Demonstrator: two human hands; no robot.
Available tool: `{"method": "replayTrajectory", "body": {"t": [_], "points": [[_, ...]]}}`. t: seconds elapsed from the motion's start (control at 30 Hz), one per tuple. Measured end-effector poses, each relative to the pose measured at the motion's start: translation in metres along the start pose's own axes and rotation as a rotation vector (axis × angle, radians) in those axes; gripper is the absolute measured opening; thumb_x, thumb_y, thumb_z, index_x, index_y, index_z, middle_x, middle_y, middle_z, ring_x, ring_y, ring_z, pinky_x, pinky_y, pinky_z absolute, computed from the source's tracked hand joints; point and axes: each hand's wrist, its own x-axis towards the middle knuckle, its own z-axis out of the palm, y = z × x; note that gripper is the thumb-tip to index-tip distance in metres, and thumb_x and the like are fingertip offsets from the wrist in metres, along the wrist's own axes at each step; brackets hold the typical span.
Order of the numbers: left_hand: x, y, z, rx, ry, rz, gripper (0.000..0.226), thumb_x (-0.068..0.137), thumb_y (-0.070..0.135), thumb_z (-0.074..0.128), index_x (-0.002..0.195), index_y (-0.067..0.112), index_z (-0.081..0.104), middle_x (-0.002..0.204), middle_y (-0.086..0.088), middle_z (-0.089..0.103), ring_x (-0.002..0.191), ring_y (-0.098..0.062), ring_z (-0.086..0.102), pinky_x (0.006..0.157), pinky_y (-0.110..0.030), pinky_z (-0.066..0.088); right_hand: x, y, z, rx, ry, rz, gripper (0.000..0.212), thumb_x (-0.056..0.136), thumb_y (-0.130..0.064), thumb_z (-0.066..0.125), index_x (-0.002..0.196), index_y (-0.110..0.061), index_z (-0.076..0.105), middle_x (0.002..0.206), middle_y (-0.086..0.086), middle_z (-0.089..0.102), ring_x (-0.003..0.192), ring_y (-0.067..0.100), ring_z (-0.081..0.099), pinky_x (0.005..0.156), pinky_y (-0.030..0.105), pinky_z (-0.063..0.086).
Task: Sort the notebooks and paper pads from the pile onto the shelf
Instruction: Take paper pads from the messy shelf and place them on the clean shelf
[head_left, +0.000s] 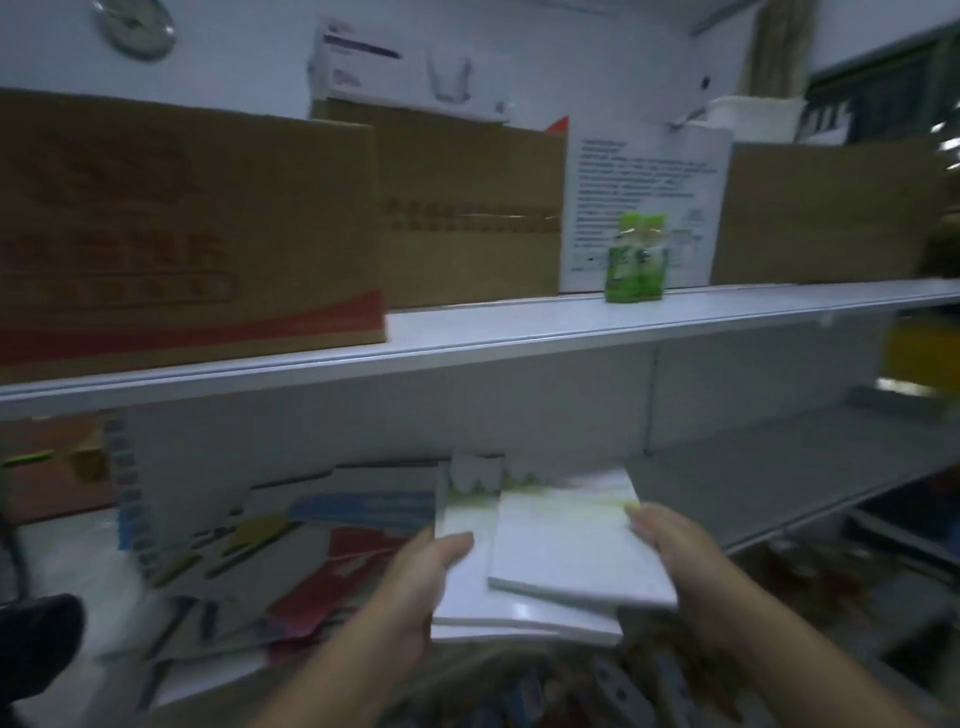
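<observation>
– Both hands are nearest: the left hand (431, 571) and the right hand (670, 540) hold a small stack of paper pads (524, 618) between them.

– How are the fingers set?

– Clamped on the stack. The left thumb lies on its left edge and the right thumb on the right edge of the top pad (571, 545). The fingers beneath are hidden, so I judge they curl under.

– Where is the stack?

– Held up just in front of the lower shelf (779, 467), just right of the pile of notebooks (291, 561). I cannot tell if it touches anything below.

– Which step is this?

– Carrying pads to their spot, I think. Next they must go down on the bare stretch of shelf to the right, and the top pad sits skewed, so it wants squaring first.

– Counts?

– Three pads by their edges (blur makes that unsure). In the pile I see one big spiral-bound notebook (218, 519) and one red cover (332, 577), with the rest too smeared to count. On the upper shelf (519, 327) stand three cardboard boxes (182, 234) and two green packets (635, 260).
</observation>
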Motion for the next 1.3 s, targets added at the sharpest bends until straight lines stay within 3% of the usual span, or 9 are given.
{"method": "replayTrajectory", "body": {"t": [0.07,0.17,0.37,0.47,0.57,0.73,1.0,1.13,1.3], "points": [[0.002,-0.019,0.054,-0.054,-0.099,-0.018,0.018,0.094,0.002,0.049,0.096,0.016,0.061,0.082,-0.006,0.075,0.08,-0.03,0.07,0.07,-0.036,0.057,-0.012,0.006,-0.043,0.063,-0.042,0.032,0.021,0.09,0.0,0.05,0.107,-0.002,0.061,0.106,0.021,0.069,0.091,0.03,0.068,0.084,0.037,0.052],[-0.005,-0.045,0.128,-0.064,-0.254,-0.055,0.032,0.091,0.0,0.051,0.113,0.021,0.059,0.085,-0.006,0.076,0.079,-0.031,0.072,0.07,-0.041,0.058,-0.033,0.01,-0.106,0.09,-0.062,0.075,0.031,0.088,0.011,0.044,0.112,-0.003,0.057,0.097,0.017,0.073,0.081,0.032,0.07,0.062,0.033,0.055],[-0.016,-0.094,0.248,-0.15,-0.454,-0.181,0.041,0.089,0.006,0.057,0.127,0.023,0.053,0.103,-0.015,0.073,0.09,-0.036,0.07,0.074,-0.042,0.057,-0.056,0.011,-0.228,0.124,0.107,0.067,0.045,0.087,0.015,0.039,0.119,-0.011,0.057,0.106,0.018,0.07,0.097,0.041,0.066,0.078,0.044,0.053],[-0.011,-0.11,0.287,-0.23,-0.549,-0.367,0.032,0.095,0.025,0.05,0.126,0.017,0.058,0.11,-0.02,0.069,0.094,-0.038,0.068,0.078,-0.043,0.055,-0.064,0.009,-0.275,0.068,0.168,0.054,0.048,0.087,0.015,0.041,0.118,-0.017,0.058,0.105,0.015,0.071,0.096,0.04,0.067,0.076,0.045,0.054],[0.009,-0.123,0.32,-0.319,-0.704,-0.604,0.056,0.096,0.048,0.039,0.126,0.006,0.06,0.12,-0.024,0.063,0.103,-0.042,0.064,0.089,-0.048,0.051,-0.06,0.007,-0.312,0.003,0.183,0.049,0.055,0.083,0.018,0.04,0.118,-0.02,0.06,0.105,0.015,0.071,0.097,0.041,0.066,0.086,0.052,0.051],[0.051,-0.154,0.388,-0.187,-0.591,-0.358,0.033,0.095,0.018,0.052,0.129,0.016,0.05,0.11,-0.019,0.069,0.095,-0.041,0.067,0.082,-0.05,0.054,-0.023,0.01,-0.36,-0.046,0.277,0.062,0.059,0.082,0.014,0.039,0.117,-0.03,0.06,0.104,0.01,0.072,0.095,0.037,0.067,0.086,0.051,0.051],[0.145,-0.175,0.501,-0.271,-0.65,-0.478,0.021,0.097,0.013,0.047,0.116,0.018,0.055,0.112,-0.023,0.067,0.102,-0.046,0.062,0.089,-0.055,0.049,0.071,-0.016,-0.46,0.002,0.311,0.147,0.054,0.09,0.007,0.043,0.108,-0.042,0.057,0.11,0.007,0.069,0.096,0.039,0.067,0.085,0.054,0.052],[0.183,-0.177,0.553,-0.261,-0.715,-0.579,0.029,0.094,0.01,0.046,0.121,0.016,0.055,0.108,-0.024,0.069,0.094,-0.046,0.066,0.077,-0.051,0.054,0.101,-0.026,-0.502,-0.094,0.4,0.1,0.054,0.091,0.009,0.048,0.121,-0.036,0.054,0.108,0.0,0.071,0.093,0.026,0.07,0.071,0.035,0.056],[0.215,-0.194,0.635,-0.191,-0.7,-0.631,0.028,0.097,0.025,0.047,0.113,0.006,0.06,0.095,-0.025,0.071,0.073,-0.041,0.07,0.067,-0.043,0.054,0.132,-0.031,-0.57,-0.15,0.441,0.115,0.058,0.09,0.007,0.049,0.125,-0.038,0.051,0.11,-0.002,0.071,0.093,0.022,0.07,0.075,0.034,0.056]]}}
